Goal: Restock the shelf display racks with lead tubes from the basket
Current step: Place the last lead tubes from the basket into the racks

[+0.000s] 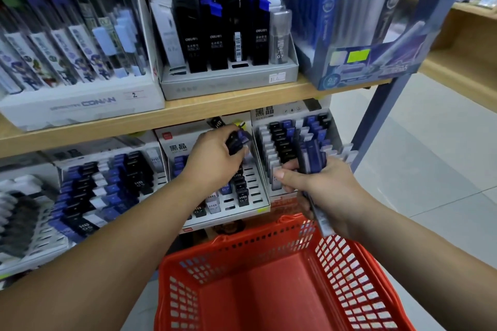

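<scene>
Your left hand (215,161) grips dark tubes (235,141) over the rack (255,192) of tubes marked HB 07. At its 3 o'clock, your right hand (325,191) clutches blue tubes (313,153). The red basket (349,274) sits at 6 o'clock.

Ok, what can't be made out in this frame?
Head view only:
- Count of the left bunch: mostly covered by the left hand.
- Labels on the right bunch, held in the right hand: blurred.
- Middle rack slots behind the left hand: hidden.
- Basket near end: cut off by the bottom edge.
</scene>
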Demonstrator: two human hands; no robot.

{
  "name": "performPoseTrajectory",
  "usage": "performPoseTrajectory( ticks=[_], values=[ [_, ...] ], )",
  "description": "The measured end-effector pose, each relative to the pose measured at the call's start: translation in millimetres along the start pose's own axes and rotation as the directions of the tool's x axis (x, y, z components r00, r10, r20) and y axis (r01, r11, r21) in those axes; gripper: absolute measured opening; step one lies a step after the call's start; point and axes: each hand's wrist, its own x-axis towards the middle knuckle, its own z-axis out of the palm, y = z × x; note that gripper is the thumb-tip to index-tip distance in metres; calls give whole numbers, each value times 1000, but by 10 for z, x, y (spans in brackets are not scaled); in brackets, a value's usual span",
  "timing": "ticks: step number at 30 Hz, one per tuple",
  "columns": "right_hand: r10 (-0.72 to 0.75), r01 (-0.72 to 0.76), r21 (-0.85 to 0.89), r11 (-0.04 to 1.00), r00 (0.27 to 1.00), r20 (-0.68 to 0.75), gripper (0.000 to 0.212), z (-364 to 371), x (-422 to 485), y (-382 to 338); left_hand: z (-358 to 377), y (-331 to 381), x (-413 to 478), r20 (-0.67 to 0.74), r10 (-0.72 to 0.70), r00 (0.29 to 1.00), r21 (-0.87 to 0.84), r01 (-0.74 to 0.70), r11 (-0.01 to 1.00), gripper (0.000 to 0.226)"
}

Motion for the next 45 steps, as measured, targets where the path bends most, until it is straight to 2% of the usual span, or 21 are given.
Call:
performPoseTrajectory(
  ticks=[3, 7, 9, 12, 17, 20, 22, 24, 26, 27, 30, 34, 37, 38, 42, 45],
  values=[
    [15, -15, 6, 1000, 1000, -7, 23, -31, 8, 0, 39, -33, 42, 41, 42, 998, 101, -46, 994, 9],
    [14, -15, -12, 1000, 1000, -24, 25, -48, 24, 17, 12, -42, 107, 39, -139, 990, 39, 137, 990, 17],
    [27, -27, -4, 1000, 999, -22, 27, -42, 21, 16, 15, -41, 120, 45, -158, 986, 22, 157, 987, 19],
    [107, -108, 111, 988, 994, 23, 26, -31, 25, -16, 22, -35, 114, 64, -128, 990, 70, 124, 990, 17],
    [181, -203, 278, 939, 978, 103, 48, -38, 15, -98, 83, -24, 150, 133, -65, 989, 284, 25, 958, 14],
    [190, -218, 331, 918, 975, 114, 43, -30, 15, -123, 73, 63, 146, 185, 13, 983, 329, -74, 941, 14],
    [177, -198, 383, 902, 980, 89, 33, -15, 26, -135, 29, 145, 65, 80, 67, 995, 256, -86, 963, 16],
    [163, -160, 446, 881, 986, 32, 26, 1, 48, -146, -25, 326, -132, -4, -59, 998, -24, 59, 998, 22],
    [144, -95, 497, 862, 988, -62, 25, 27, 65, -166, -42, 566, -406, 105, -209, 972, -334, 232, 914, 27],
    [136, -59, 515, 855, 984, -112, 24, 46, 73, -178, -16, 674, -537, 189, -237, 953, -413, 297, 861, 26],
    [131, -1, 514, 858, 967, -217, 26, 147, 57, -230, 105, 894, -789, 315, -228, 921, -493, 364, 790, 26],
    [85, 83, 468, 880, 941, -327, 22, 266, 47, -237, 93, 872, -767, 331, -280, 901, -472, 415, 778, 19],
    [33, 99, 314, 944, 920, -391, 22, 251, 65, -202, -13, 778, -703, 347, -302, 888, -453, 441, 775, 19],
    [21, 82, 264, 961, 931, -365, 23, 245, 54, -199, -53, 754, -674, 355, -306, 883, -482, 454, 750, 18],
    [-22, 33, 117, 993, 996, -90, 24, 229, -4, -135, -171, 659, -561, 432, -300, 851, -596, 518, 613, 13],
    [18, -13, 167, 986, 999, -31, 12, 216, 13, -134, -225, 604, -550, 468, -204, 860, -627, 485, 610, 15]
  ],
)
